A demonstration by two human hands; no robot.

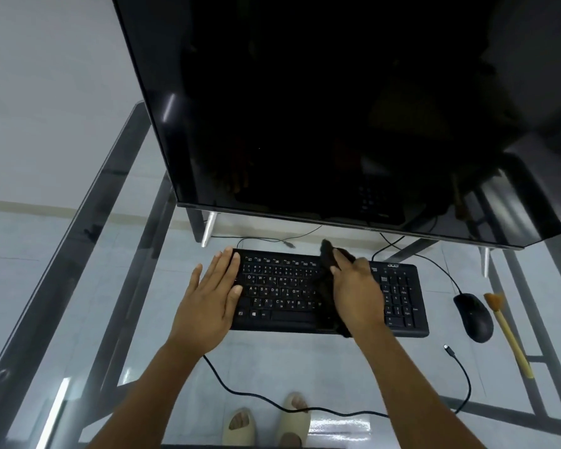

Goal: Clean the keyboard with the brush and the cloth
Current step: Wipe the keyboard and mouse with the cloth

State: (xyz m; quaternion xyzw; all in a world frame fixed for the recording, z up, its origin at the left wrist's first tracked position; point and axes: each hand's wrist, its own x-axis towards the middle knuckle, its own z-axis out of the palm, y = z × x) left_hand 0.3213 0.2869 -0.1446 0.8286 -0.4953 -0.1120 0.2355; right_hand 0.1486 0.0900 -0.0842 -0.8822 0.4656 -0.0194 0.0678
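Cloth stage under way. Right hand (357,286) presses a dark cloth (327,270) flat onto the middle of the keyboard (282,286); fingers look extended over the cloth, though whether the thumb pinches it I cannot tell. Left hand (212,296) lies spread, fingers straight, on the keyboard's left end, apparently steadying it.

Brush (507,332) lies idle on the glass desk (78,254), well to the right of the right hand, past the mouse (473,317). Judgement: brushing is likely finished, wiping is partway; the number pad just right of the right hand and the keys under the left hand seem still to do.

Around: monitor (337,108) beyond both hands, loose cable (460,367) near the right forearm. The left hand covers keys and must shift for them to be wiped.
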